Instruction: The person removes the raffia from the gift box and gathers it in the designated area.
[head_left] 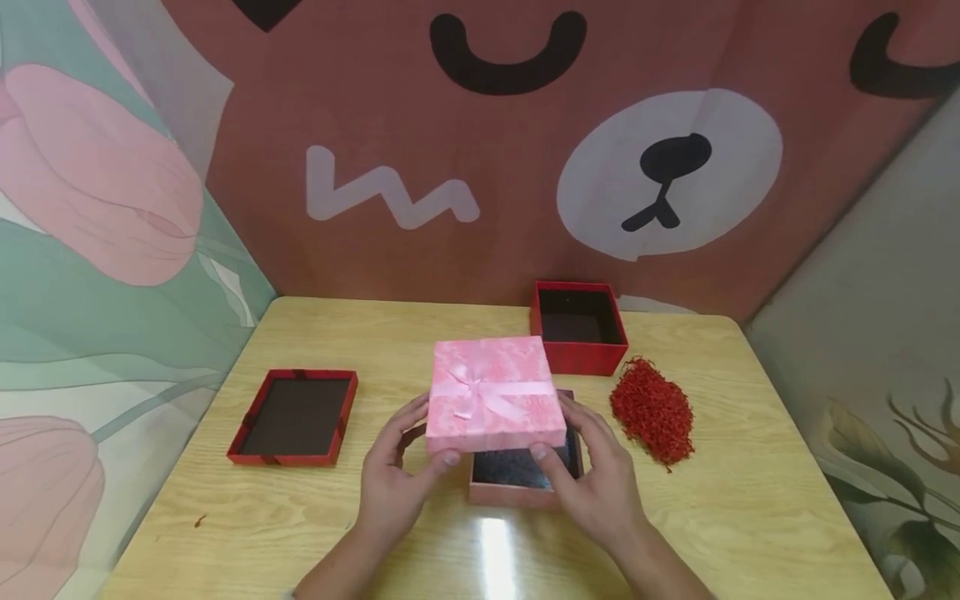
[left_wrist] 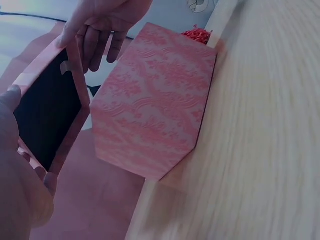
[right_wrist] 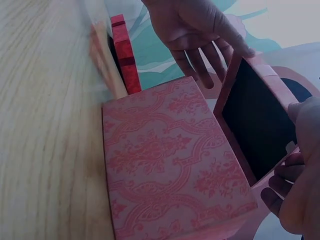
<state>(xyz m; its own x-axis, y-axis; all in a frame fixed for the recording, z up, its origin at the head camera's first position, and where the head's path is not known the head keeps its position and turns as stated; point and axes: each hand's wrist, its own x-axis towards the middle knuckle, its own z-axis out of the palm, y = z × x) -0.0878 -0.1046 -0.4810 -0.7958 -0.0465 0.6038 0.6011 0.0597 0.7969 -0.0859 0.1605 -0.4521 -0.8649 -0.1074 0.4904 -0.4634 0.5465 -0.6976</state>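
Both hands hold a pink patterned box lid [head_left: 495, 400] with a pale ribbon and bow on top. It hangs over a pink patterned box base [head_left: 513, 497], whose dark inside partly shows beneath it. My left hand [head_left: 396, 471] grips the lid's left side, thumb at the front edge. On the other side, my right hand [head_left: 600, 475] pinches the front right corner. The wrist views show the dark underside of the lid [left_wrist: 50, 112] tilted above the base [right_wrist: 170, 160], apart from the base's bottom. The base stands on the table.
A red lid [head_left: 292, 417] lies inside up at the left of the wooden table [head_left: 187, 521]. Near the back edge stands an open red box [head_left: 577, 358]. Red shredded paper [head_left: 652, 412] is heaped right of the pink base. A patterned wall [head_left: 360, 258] rises behind.
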